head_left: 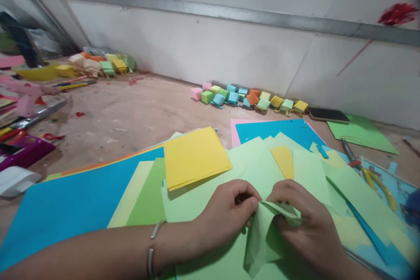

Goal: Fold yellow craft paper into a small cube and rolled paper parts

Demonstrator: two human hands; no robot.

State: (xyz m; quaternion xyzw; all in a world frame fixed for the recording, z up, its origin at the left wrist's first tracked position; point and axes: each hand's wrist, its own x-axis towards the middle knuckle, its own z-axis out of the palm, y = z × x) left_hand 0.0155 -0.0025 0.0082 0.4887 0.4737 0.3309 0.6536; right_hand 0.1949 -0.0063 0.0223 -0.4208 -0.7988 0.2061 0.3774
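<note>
A light green sheet of paper (260,232), partly folded and creased, is held up between both hands near the bottom of the view. My left hand (229,208) pinches its upper left edge between thumb and fingers; a metal bangle circles that wrist. Curled around the paper's right side is my right hand (303,223), its fingertips partly hidden by the fold. Beneath the hands lies a spread of larger pale green sheets (197,210). Just beyond my left hand rests a small stack of yellow paper squares (197,157).
Blue paper (78,205) covers the left front. Small folded paper blocks (232,97) line the wall, with a phone (329,115) beside them. Scissors (370,175) lie on the right among paper scraps. A pink glue gun (26,96) and a purple object (24,151) sit at left.
</note>
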